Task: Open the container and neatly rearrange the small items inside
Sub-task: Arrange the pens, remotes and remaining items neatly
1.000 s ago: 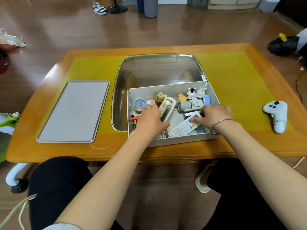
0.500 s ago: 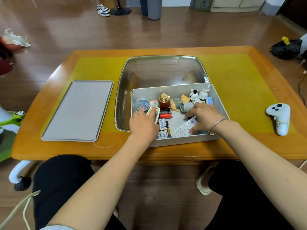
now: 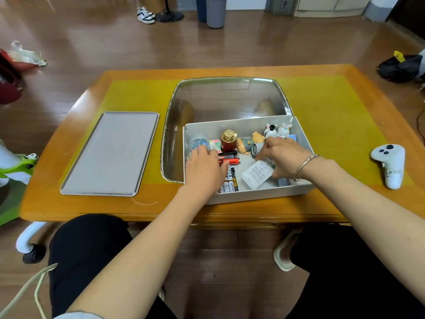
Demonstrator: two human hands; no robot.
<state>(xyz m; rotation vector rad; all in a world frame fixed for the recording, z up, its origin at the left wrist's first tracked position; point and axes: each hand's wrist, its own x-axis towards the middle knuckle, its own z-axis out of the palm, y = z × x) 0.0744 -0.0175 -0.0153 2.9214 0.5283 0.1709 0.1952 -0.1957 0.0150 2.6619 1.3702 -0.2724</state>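
Note:
The grey open box [image 3: 250, 196] sits at the table's near edge, and its flat lid [image 3: 110, 153] lies to the left. Inside are a round clear case [image 3: 198, 142], a red and gold bottle [image 3: 228, 140], small figurines [image 3: 278, 130], red and black pens [image 3: 230, 157], batteries [image 3: 230, 181] and a white remote [image 3: 256, 175]. My left hand [image 3: 204, 168] lies palm down over the box's left part, hiding what is beneath it. My right hand [image 3: 285, 157] grips the remote's far end, fingertips touching a grey cylinder [image 3: 255, 148].
A glass inset [image 3: 227, 97] fills the middle of the yellow-topped table [image 3: 333, 107], behind the box. A white game controller [image 3: 391, 164] lies at the right. My knees are under the near edge. Shoes, bins and a black bag stand on the floor beyond.
My left hand carried a small silver remote from the box's middle down to its left side and now covers that spot. My right hand stayed on the white remote.

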